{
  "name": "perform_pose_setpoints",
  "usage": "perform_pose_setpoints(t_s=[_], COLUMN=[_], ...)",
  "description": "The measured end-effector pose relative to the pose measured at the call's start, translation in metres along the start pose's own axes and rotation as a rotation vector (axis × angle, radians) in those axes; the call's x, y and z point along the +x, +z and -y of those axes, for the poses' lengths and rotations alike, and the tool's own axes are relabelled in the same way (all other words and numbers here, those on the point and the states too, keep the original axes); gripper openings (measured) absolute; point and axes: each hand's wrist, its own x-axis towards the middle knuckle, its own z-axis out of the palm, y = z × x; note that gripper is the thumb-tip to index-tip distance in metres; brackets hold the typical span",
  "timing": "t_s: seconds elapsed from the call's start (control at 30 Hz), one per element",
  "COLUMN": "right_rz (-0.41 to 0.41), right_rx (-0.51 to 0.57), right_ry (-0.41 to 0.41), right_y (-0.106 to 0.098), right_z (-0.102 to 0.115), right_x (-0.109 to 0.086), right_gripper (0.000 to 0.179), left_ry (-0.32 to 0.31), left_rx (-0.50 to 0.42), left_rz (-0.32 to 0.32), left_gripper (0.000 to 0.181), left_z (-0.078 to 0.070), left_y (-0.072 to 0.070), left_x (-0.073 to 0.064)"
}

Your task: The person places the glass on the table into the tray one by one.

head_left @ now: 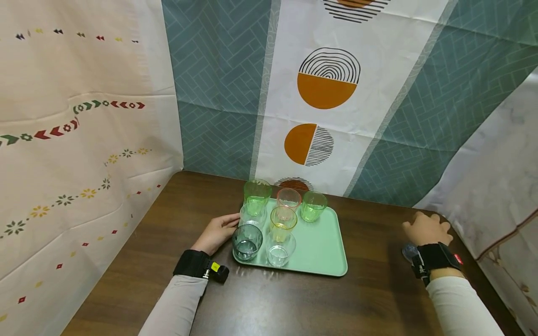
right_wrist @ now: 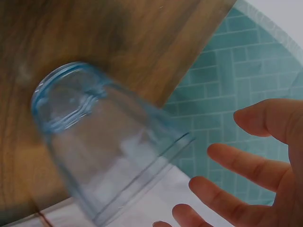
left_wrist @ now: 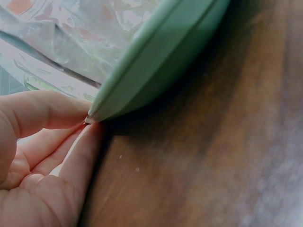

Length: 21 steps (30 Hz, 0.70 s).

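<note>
My left hand (head_left: pixel 217 232) is at the left edge of a pale green tray (head_left: pixel 321 252), its thumb and fingertips pinching the tray's rim (left_wrist: pixel 106 101). On the tray, glasses crowd the left and back: a dark grey one (head_left: pixel 247 247), a clear one (head_left: pixel 279 255), a yellow one (head_left: pixel 283 228), a pinkish one (head_left: pixel 288 197) and green ones (head_left: pixel 314 210). Far to the right, my right hand (head_left: pixel 428 229) is spread beside a bluish clear glass (right_wrist: pixel 109 132) standing on the table. Its fingers (right_wrist: pixel 251 165) are apart near the glass's rim. From above, hand and wrist strap hide much of that glass.
The brown wooden table (head_left: pixel 269 308) carries everything. Patterned cloth (head_left: pixel 218 93) hangs along the back, with pale cloths on the left (head_left: pixel 84 154) and right (head_left: pixel 504 186). Each wrist wears a black strap (head_left: pixel 192 262) with a small camera.
</note>
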Motion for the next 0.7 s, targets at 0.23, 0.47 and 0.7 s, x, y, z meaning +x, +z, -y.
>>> perform_pose_setpoints(t_s=[0.23,0.47,0.7], right_rz=[0.029,0.079,0.106], right_rx=[0.013,0.036,0.06], right_ry=[0.034,0.079,0.052], right_y=[0.004,0.004,0.003], right_z=[-0.019,-0.03,-0.032], right_x=[0.0,-0.001,-0.005], right_gripper=[0.053,0.059,0.064], left_ry=[-0.003,-0.005,-0.011], left_rx=[0.011,0.004,0.012], left_rz=[-0.004,-0.007,-0.003], left_gripper=[0.052,0.052,0.052], left_z=[-0.001,0.002,0.001], left_y=[0.0,0.0,0.0], left_x=[0.0,0.002,0.002])
